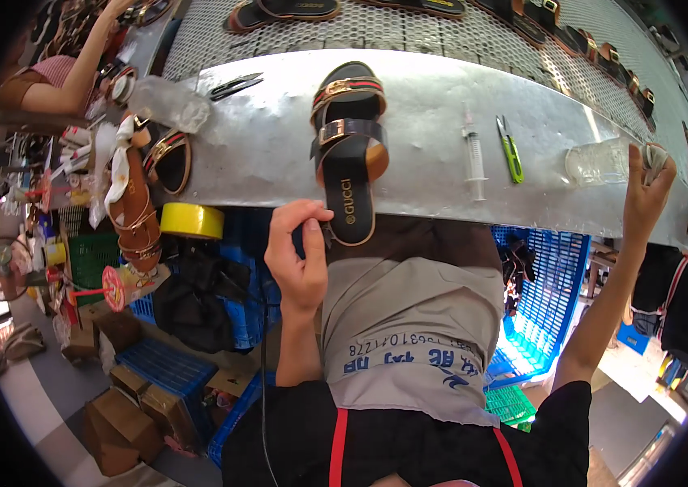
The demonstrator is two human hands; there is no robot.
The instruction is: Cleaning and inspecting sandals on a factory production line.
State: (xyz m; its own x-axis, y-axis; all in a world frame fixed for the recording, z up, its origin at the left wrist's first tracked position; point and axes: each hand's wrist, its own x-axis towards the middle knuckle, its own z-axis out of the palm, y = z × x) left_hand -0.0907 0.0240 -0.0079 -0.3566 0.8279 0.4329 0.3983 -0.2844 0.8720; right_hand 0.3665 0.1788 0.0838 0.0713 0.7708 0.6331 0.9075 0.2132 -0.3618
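Observation:
A black sandal (350, 191) with two straps, gold-coloured buckles and a red-green stripe lies sole down on the metal bench, its heel reaching past the near edge. My left hand (299, 256) is closed at the left side of that heel, thumb and forefinger against its edge. Far to the right, my right hand (649, 185) has its fingers about the mouth of a clear jar (595, 164); what is inside the mouth is hard to make out. Between the sandal and the jar lie a clear syringe (474, 158) and green-handled thread snips (510, 152).
Dark tweezers (236, 86) and a crumpled plastic bag (169, 104) lie at the bench's left. Beside them are another sandal (170, 162) and yellow tape (192, 220). A perforated belt (409, 32) carries sandals behind. Blue crates (543, 300) stand below. A co-worker's arm (88, 65) shows far left.

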